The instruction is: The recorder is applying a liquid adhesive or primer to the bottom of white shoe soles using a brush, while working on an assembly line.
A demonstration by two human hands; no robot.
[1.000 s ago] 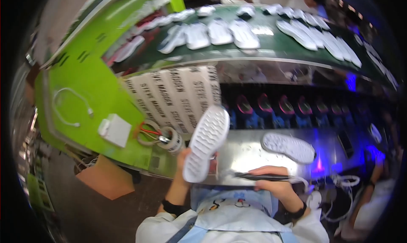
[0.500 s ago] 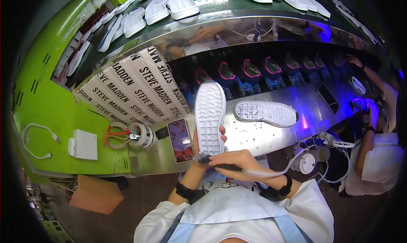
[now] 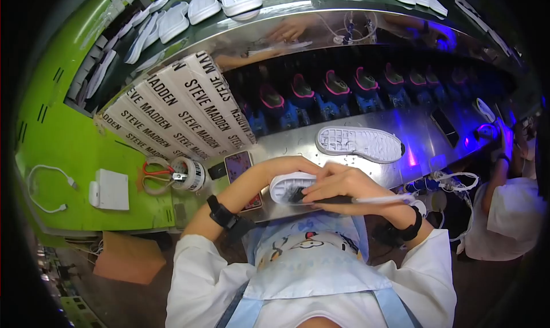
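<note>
My left hand reaches around the far side of a white shoe sole and holds it, fingers mostly hidden. The sole's gridded heel end shows, close in front of my apron. In my right hand is a brush with a dark tip and a long handle running off to the right, pale at its far end. The dark tip meets the sole. A second white sole, gridded too, lies on the metal bench beyond my hands.
A printed white carton stands at the left. Near it are a tape roll, red-handled scissors, a phone and a white box. Pink-rimmed blue fixtures line the back. A co-worker's arm is at the right.
The sole has turned from upright to crosswise and come nearer to me. My left hand has moved around to its far side. The brush has shifted right with my right hand.
</note>
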